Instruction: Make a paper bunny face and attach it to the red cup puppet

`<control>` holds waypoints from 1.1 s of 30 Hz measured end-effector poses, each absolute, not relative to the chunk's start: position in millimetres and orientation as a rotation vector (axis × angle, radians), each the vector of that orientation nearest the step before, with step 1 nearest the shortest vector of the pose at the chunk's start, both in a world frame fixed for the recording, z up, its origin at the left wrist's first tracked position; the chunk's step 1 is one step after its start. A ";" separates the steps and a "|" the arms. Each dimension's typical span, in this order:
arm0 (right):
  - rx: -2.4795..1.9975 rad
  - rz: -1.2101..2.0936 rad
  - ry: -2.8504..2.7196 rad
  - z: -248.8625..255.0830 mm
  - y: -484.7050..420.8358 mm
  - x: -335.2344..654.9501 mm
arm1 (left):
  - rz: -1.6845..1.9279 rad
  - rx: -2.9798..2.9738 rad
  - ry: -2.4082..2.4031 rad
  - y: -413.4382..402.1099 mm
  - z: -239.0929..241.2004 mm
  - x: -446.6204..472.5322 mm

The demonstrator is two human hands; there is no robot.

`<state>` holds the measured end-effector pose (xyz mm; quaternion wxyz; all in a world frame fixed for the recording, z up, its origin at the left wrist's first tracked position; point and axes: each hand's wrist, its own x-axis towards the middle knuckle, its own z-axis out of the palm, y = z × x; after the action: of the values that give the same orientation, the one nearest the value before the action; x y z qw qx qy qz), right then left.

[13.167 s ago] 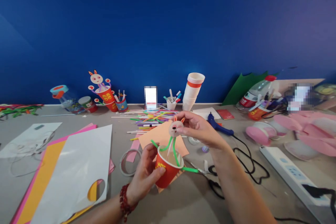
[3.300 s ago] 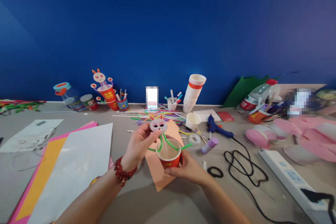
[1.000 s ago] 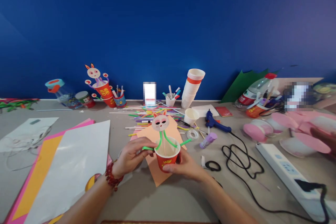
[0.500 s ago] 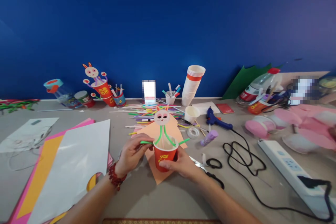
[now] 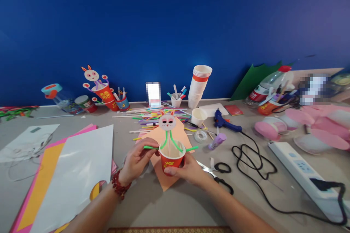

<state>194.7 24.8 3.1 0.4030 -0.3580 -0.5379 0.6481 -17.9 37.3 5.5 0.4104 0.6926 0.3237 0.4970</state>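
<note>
A red paper cup [image 5: 171,163] with yellow print is in front of me, above an orange paper sheet [image 5: 161,180]. My right hand [image 5: 188,169] grips it from the right, thumb across the front. Out of the cup rises a round paper rabbit face [image 5: 167,122] on a stick, with green drinking straws [image 5: 165,140] bent beside it. The straws' ends stick out through both sides of the cup. My left hand [image 5: 140,156] pinches the left straw end [image 5: 150,147] close to the cup wall; part of the fingers' contact is hidden.
Scissors [image 5: 216,171], a glue stick [image 5: 217,141], a tape roll [image 5: 200,136] and a blue glue gun [image 5: 225,122] lie to the right, near a power strip [image 5: 303,174]. Paper sheets [image 5: 76,174] lie left. A cup stack [image 5: 199,87] and a finished-looking rabbit cup [image 5: 104,94] stand behind.
The cup tips slightly toward me, showing more of its inside. Both hands keep their hold. The view has shifted a little.
</note>
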 end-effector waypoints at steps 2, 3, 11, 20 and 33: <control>-0.904 1.646 -1.359 1.9 24.5 194.6 | 1.255 1.749 0.818 37.6 4.9 -18.6; -0.901 1.648 -1.366 1.4 24.4 194.5 | 1.256 1.744 0.829 37.6 4.7 -18.9; -0.856 1.683 -1.430 2.3 24.5 197.5 | 1.112 1.891 0.856 40.7 15.3 -25.8; -0.765 1.789 -1.429 0.2 25.1 199.0 | 1.045 2.005 0.791 47.8 27.7 -31.5; -0.916 1.678 -1.298 -5.3 23.5 192.2 | 1.131 1.710 0.885 26.7 -2.0 -1.4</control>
<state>192.2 23.5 -5.3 0.4035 -0.3628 -0.5141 0.6643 -1.4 26.7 -2.0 0.4388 0.6883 0.3559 0.4551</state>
